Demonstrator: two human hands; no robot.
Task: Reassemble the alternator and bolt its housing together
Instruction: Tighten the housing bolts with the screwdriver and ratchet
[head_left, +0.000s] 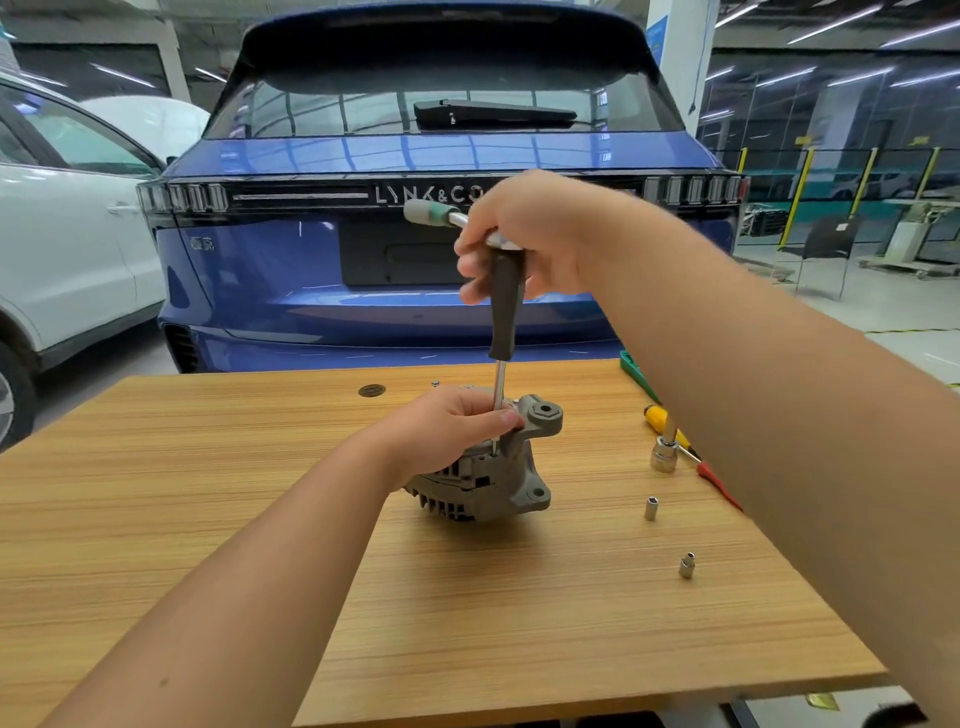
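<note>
Wood-grain table (208, 519) in a car workshop, light striped veneer, a dark round disc (372, 391) near its far edge. Behind it, close up, the tail of a blue car (311, 270); to the left, the flank of a white car (67, 249); to the right, glass partitions, yellow posts and a dark chair (826, 249) on a pale floor, strip lights overhead. Near the middle of the table, slightly toward the far side, the grey alternator (488, 483), standing on the wood with its ribbed housing down-left and a mounting ear with a round hole up-right. Left hand (452, 431) clamped over the top of the alternator, fingers curled round the casing, thumb tip against the mounting ear. Right hand (524, 239) raised well above it, fingers wrapped round the head of a T-handle driver (506, 306), whose black grip hangs straight down and whose steel shaft drops beside the left thumb into the housing; grey-green crossbar end sticking out left of the fist. Right of the alternator, apart from both hands: a ratchet socket (665, 457) standing upright, two small loose sockets (651, 508) nearer the front, a yellow-handled screwdriver (657, 415) and a red-handled tool (719, 486) partly hidden by the right forearm. Across the blue tailgate, lettering "LYNK&CO", its last letter covered by the right hand; a small badge lower left, too blurred to read.
</note>
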